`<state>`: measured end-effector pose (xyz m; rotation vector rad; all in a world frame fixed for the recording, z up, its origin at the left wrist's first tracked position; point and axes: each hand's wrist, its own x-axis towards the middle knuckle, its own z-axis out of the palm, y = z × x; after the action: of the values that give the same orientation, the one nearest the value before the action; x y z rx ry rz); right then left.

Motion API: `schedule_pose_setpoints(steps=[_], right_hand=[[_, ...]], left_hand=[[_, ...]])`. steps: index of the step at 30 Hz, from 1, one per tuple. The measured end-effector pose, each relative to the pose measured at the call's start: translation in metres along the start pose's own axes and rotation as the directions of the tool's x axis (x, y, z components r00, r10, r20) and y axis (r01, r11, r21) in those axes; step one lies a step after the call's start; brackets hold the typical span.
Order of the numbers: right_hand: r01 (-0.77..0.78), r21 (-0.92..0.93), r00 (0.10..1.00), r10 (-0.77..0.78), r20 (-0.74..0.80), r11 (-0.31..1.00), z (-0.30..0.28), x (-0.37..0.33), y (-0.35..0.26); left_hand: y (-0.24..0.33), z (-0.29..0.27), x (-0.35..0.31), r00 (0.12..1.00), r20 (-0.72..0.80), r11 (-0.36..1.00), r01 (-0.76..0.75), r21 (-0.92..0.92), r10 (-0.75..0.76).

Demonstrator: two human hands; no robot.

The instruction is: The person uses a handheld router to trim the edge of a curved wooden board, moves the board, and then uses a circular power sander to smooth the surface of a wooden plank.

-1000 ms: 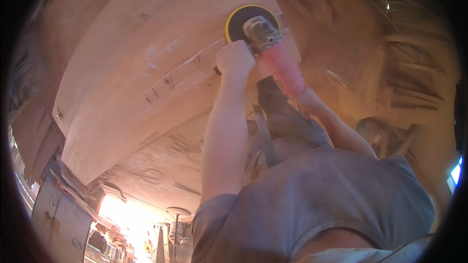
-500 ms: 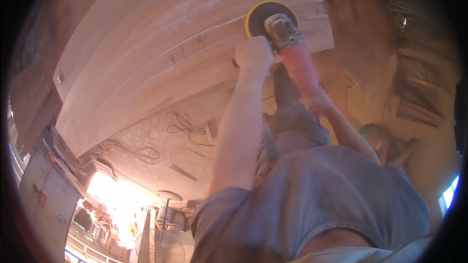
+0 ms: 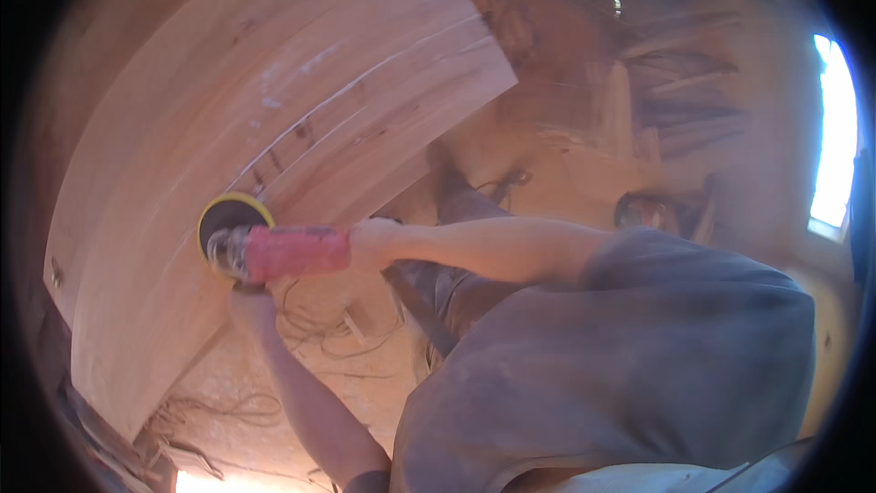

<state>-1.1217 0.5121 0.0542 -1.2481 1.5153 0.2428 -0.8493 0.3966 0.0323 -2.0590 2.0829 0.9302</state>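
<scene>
A red-bodied disc sander (image 3: 297, 254) rests its round, yellow-rimmed pad on a broad wooden panel (image 3: 365, 82), toward the panel's near left part. My right hand (image 3: 372, 243) is wrapped round the rear of the red body. Close to the metal head, my left hand (image 3: 253, 309) is closed on the dark side handle, whose grip is mostly hidden by the fingers. Pale streaks and darker patches run along the panel's grain, and a thin whitish line crosses it. A small metal fitting (image 3: 57, 272) sits near the panel's left end.
Cables (image 3: 233, 409) lie looped on the dusty floor below the panel. Stacked wood pieces (image 3: 680, 96) stand at the far right, hazy with dust. A bright window (image 3: 832, 137) is at the right edge. A round reddish object (image 3: 641, 212) sits on the floor behind my right arm.
Both hands have swept the sander from the panel's right end to its left part. The sander's body has turned from slanting to nearly level, and my view has shifted to the right.
</scene>
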Motion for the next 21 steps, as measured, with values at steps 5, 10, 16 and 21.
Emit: schedule_pose_setpoints(steps=[5,10,16,21], right_hand=[[-0.138,0.198,0.989,0.147,-0.028,0.97,-0.007,-0.005,-0.025],[-0.257,0.232,0.966,0.245,0.081,0.938,0.012,-0.005,-0.064],[-0.302,0.454,0.934,0.355,-0.034,0.838,0.082,-0.012,-0.057],[-0.377,0.749,0.864,0.499,0.072,0.545,0.111,0.01,-0.066]], left_hand=[[-0.029,0.01,0.02,1.0,-0.027,0.998,-0.005,0.059,0.007],[-0.017,-0.025,0.033,0.996,0.068,0.983,-0.06,0.173,0.049],[0.014,-0.039,0.043,0.964,0.23,0.93,-0.199,0.308,0.13],[0.034,-0.021,0.083,0.885,0.334,0.842,-0.432,0.323,0.326]])
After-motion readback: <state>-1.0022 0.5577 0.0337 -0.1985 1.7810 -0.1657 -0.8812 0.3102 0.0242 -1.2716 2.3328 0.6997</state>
